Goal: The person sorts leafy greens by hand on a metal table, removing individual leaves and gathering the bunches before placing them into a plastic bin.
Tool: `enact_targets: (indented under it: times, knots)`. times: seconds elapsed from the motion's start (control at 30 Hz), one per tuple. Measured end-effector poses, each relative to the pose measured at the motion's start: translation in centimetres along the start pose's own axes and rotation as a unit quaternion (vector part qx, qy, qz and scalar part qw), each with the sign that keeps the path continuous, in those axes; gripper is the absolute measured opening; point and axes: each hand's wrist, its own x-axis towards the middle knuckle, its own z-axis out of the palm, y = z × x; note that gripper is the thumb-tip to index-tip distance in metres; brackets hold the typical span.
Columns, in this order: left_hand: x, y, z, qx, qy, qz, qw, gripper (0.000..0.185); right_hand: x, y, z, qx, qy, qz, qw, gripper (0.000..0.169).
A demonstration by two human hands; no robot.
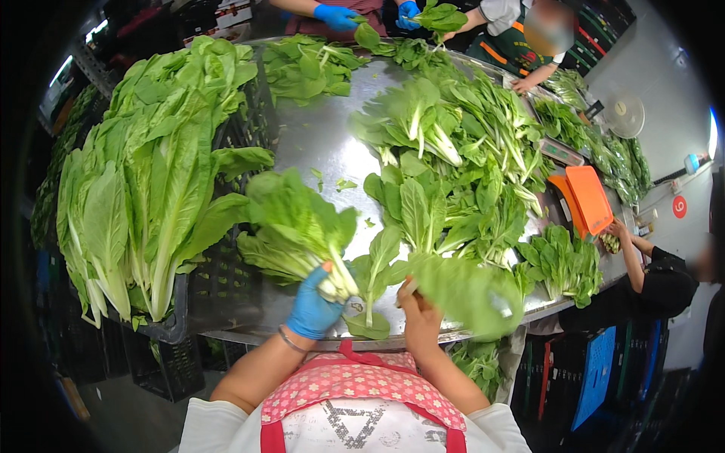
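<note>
My left hand [317,308], in a blue glove, grips a bunch of leafy greens [300,226] by its pale stem ends, leaves pointing up and left. My bare right hand [419,314] pinches a single large green leaf [470,294], blurred by motion, that stretches out to the right. Between the two hands, a loose leafy stalk [371,277] lies on the metal table [317,130] near its front edge. Just beyond my right hand lies a big heap of leafy greens [453,170], stems facing different ways.
A black plastic crate [175,317] heaped with long lettuce-like greens [147,187] stands at left. Across the table, a person in blue gloves [337,17] handles greens, beside a person in a green apron [510,39]. Rightward are an orange basket [589,198], a scale [561,152] and another person [651,277].
</note>
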Motion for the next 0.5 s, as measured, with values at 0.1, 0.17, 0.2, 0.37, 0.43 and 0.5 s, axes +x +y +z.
enact_targets:
  times: [0.1, 0.17, 0.2, 0.37, 0.43, 0.5]
  knots:
    - [-1.4, 0.8, 2.4, -0.004, -0.043, 0.015, 0.999, 0.05, 2.8, 1.0, -1.2, -0.297, 0.035, -0.052, 0.953, 0.034]
    - [-1.6, 0.1, 2.6, 0.025, -0.082, -0.008, 0.996, 0.054, 3.3, 4.1, -1.3, -0.555, -0.072, -0.166, 0.812, 0.037]
    - [-1.6, -0.3, 2.9, 0.046, -0.079, -0.016, 0.996, 0.055, 3.2, 6.3, -1.1, -0.576, -0.175, -0.112, 0.791, 0.031]
    - [-0.8, -1.4, 3.6, 0.113, -0.066, -0.03, 0.991, 0.061, 2.0, 2.6, -0.3, -0.432, -0.211, -0.104, 0.871, 0.026]
    - [1.2, -2.2, 3.5, 0.064, -0.076, -0.037, 0.994, 0.057, 3.6, 3.6, -2.7, -0.443, -0.07, -0.25, 0.858, 0.016]
    - [3.0, -2.9, 1.8, 0.08, -0.041, -0.026, 0.996, 0.051, 5.5, 4.0, -4.9, -0.482, 0.092, -0.288, 0.823, 0.023]
